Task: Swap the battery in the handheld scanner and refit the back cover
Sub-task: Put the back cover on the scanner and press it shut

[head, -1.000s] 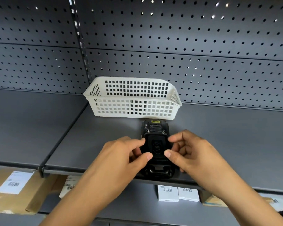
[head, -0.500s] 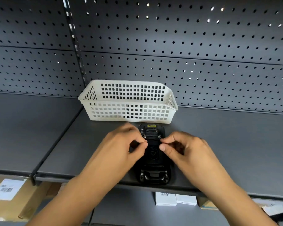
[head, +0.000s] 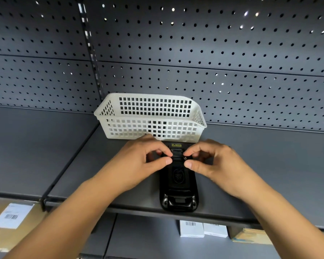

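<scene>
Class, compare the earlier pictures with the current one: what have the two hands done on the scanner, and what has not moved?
Both hands slid away from the person along the scanner, from its middle to the far end. The left hand and right hand now pinch at the two screws flanking the latch. The scanner stays face down on the shelf; the white basket behind it is unmoved.

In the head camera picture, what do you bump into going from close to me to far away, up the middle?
Small white boxes on the lower shelf → shelf edge → black scanner lying face down → white basket → grey pegboard wall. Both hands overlap the scanner's far end, so I left them out.
</scene>
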Available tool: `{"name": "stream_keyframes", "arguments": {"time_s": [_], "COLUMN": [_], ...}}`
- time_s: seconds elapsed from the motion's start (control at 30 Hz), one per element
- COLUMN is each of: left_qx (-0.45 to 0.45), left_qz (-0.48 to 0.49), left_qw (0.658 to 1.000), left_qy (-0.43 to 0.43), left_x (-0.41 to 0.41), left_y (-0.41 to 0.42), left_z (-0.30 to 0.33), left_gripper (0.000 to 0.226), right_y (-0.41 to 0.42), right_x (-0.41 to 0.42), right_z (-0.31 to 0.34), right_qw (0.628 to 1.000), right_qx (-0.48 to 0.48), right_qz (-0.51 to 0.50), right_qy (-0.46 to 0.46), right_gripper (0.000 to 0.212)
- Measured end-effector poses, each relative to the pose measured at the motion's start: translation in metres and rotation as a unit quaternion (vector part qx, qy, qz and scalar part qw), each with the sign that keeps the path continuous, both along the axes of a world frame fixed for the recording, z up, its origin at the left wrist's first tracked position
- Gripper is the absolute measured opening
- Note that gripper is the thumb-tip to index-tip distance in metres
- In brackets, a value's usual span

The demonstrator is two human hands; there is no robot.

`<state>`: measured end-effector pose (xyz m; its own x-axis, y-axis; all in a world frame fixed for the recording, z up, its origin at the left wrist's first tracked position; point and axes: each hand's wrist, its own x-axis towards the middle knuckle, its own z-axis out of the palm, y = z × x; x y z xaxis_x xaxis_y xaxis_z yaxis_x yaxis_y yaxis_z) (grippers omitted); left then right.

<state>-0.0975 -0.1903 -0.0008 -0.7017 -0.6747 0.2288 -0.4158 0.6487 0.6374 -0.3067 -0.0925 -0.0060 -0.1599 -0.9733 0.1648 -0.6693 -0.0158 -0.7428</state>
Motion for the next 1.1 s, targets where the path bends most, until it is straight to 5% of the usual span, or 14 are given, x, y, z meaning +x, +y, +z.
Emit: {"name": "stream_keyframes", "arguments": {"time_s": [0.47,0.87,1.1], "left_qx": [0.032,0.016,0.003], "left_qz": [0.081,0.102,0.017], "left_qw": [0.996,0.994,1.000], "left_qy": [0.025,0.043,0.000], "left_x": [-0.004,-0.001,0.028], "left_y": [0.015,0.022,0.055], "left_z": [-0.010,-0.008,-0.011], "left_gripper": [0.012,0.012,0.064], "right_y": [0.002,0.008,0.043], "right_x": [0.004,0.010,0.025], "right_z": [-0.004,-0.004,-0.013], "right_qw": [0.998,0.998,0.995], "right_qx": [0.006,-0.018,-0.041], "right_qz": [-0.043,-0.055,-0.022], "right_qy": [-0.038,0.022,0.088], "right_gripper": [0.016,0.014,0.033]}}
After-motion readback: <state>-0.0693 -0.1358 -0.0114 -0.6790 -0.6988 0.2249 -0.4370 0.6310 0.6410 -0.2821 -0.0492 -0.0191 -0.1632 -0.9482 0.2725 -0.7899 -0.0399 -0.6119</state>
